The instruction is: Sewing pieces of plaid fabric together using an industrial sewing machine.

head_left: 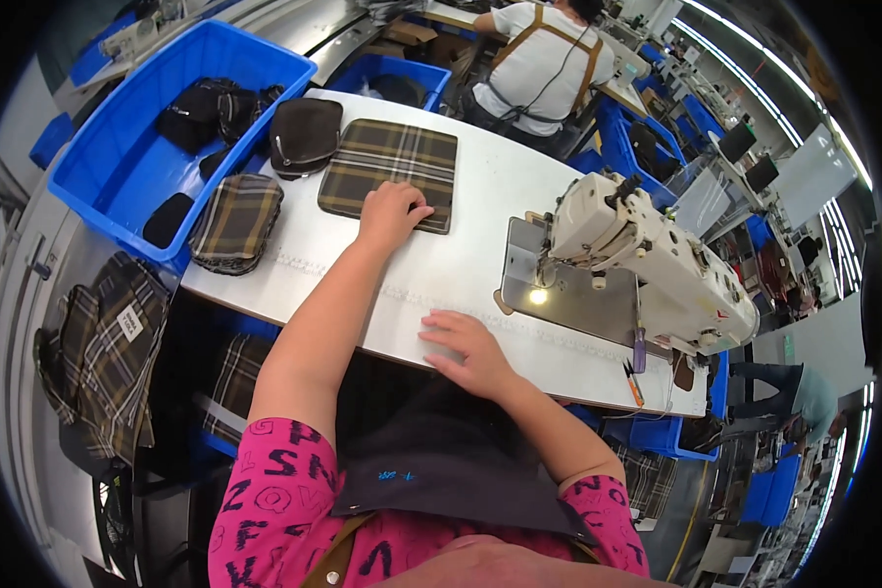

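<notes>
My left hand (392,216) is on the front part of a brown-and-black plaid fabric panel (402,147) that lies flat on the white table. Its fingers are curled together against the cloth; their tips are partly hidden. My right hand (468,355) hovers or rests at the table's near edge, fingers apart and holding nothing. Left of the panel are a black fabric piece (306,135) and a stack of smaller plaid pieces (235,223). To the right stands a white sewing machine (647,240), its lamp lit above the metal plate (568,284).
A large blue bin (118,186) with black pieces adjoins the table's left end. A purple-handled screwdriver (639,353) and orange snips (634,387) lie near the machine. Plaid cloth (118,343) hangs at lower left. A person in a white shirt (544,73) sits beyond the table.
</notes>
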